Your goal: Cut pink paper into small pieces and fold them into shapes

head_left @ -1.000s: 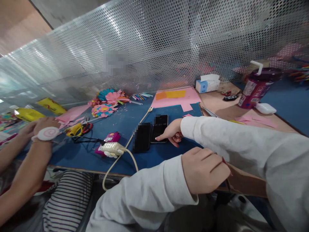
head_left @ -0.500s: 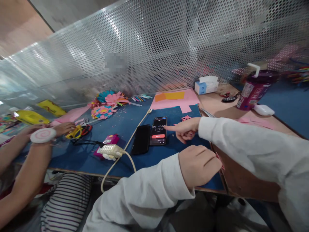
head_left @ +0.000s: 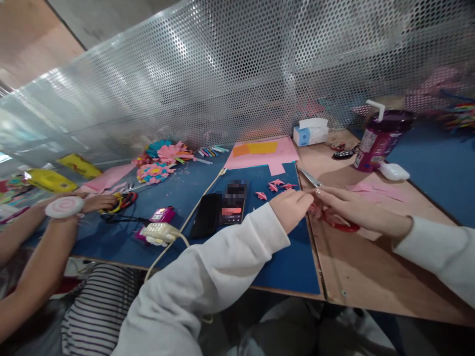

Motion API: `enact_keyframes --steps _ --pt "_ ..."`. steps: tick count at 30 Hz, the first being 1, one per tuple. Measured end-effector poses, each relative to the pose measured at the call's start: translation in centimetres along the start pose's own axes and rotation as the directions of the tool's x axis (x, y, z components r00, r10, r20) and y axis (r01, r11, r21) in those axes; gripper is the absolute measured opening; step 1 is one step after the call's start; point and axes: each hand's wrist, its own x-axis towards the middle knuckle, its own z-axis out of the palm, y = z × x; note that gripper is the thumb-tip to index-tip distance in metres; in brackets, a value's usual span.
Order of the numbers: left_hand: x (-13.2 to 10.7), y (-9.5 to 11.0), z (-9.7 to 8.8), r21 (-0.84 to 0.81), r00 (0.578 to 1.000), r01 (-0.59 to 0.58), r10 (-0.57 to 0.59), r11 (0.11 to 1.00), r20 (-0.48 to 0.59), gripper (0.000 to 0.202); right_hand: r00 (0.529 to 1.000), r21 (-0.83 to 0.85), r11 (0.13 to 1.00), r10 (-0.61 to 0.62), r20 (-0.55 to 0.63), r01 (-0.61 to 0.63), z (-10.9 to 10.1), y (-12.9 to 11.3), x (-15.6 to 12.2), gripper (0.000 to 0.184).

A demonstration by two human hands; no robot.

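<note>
My left hand (head_left: 291, 207) is closed in a pinch at the seam between the blue mat (head_left: 285, 262) and the bare wooden board (head_left: 356, 272); a small pink paper piece (head_left: 314, 210) shows at its fingertips. My right hand (head_left: 352, 207) lies stretched out flat, its fingertips meeting the left hand. It rests over the red handles of a pair of scissors (head_left: 339, 226), whose blades point away towards the far side. Several small folded pink paper pieces (head_left: 276, 186) lie on the mat just beyond my left hand.
Two phones (head_left: 222, 212) and a cream power strip (head_left: 159, 232) with its cable lie to the left. Pink and orange sheets (head_left: 265, 153), a tissue box (head_left: 309, 133), a purple cup (head_left: 376, 141), a white case (head_left: 393, 171) and paper flowers (head_left: 159, 158) sit further back. A co-worker's arms (head_left: 44, 232) are at the far left.
My right hand left the phone screen and swung right onto the scissors. My left hand moved forward onto the table to meet it. The view shifted right.
</note>
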Motion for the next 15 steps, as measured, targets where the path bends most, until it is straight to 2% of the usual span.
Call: enact_keyframes --steps 6,10,15 --pt "2.0 -0.1 0.7 -0.005 0.994 0.103 -0.102 0.995 0.046 0.012 0.990 -0.026 0.990 -0.139 0.015 0.139 0.2 1.6 -0.1 0.046" --pt "1.6 0.0 1.5 -0.021 0.995 0.089 -0.088 0.996 0.036 0.013 0.992 0.007 0.992 -0.123 0.036 0.123 0.5 2.5 0.3 0.035" --pt "0.7 -0.4 2.2 -0.065 0.993 0.114 -0.114 0.991 -0.008 0.015 0.993 -0.113 0.987 -0.115 -0.010 0.114 0.6 2.4 0.3 0.032"
